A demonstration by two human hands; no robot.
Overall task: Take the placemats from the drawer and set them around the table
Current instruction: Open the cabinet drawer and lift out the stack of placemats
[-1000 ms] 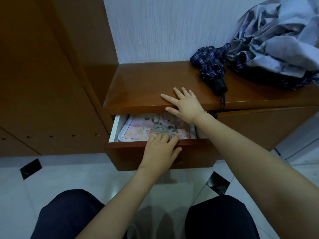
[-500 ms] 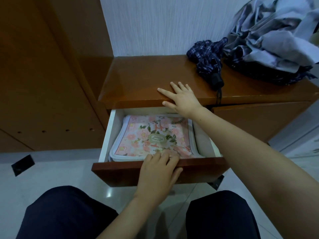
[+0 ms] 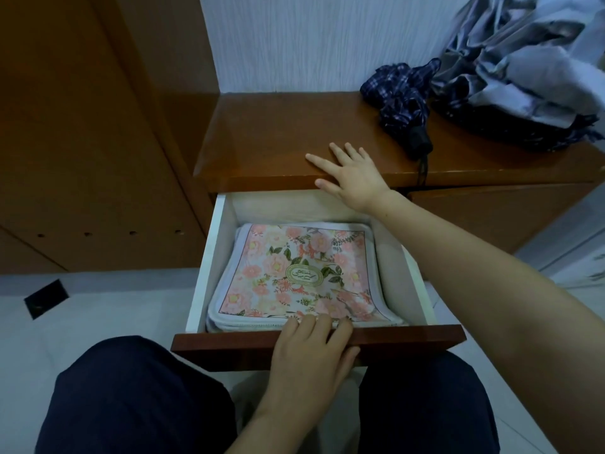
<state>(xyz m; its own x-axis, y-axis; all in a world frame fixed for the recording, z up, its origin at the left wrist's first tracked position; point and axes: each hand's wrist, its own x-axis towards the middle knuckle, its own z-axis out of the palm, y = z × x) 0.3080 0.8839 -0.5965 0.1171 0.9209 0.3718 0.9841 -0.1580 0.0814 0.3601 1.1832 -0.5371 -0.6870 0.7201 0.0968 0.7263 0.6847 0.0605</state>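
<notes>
1. Head view: we see the stack of pink floral fabric placemats (image 3: pixel 304 276) lying in the pulled-out white-lined wooden drawer (image 3: pixel 317 345).
2. Our left hand (image 3: pixel 311 352) grips the drawer's front edge, fingers curled over it.
3. Our right hand (image 3: pixel 352 175) lies flat, fingers spread, on the brown wooden cabinet top (image 3: pixel 268 139).

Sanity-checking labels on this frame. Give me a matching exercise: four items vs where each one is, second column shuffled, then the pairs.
Items:
1. placemats
2. left hand
3. right hand
4. folded umbrella

Places:
A. flat on the cabinet top's front edge
B. stacked inside the open drawer
C. lying on the cabinet top near the wall
D. gripping the drawer's front panel

Pairs: 1-B, 2-D, 3-A, 4-C
</notes>
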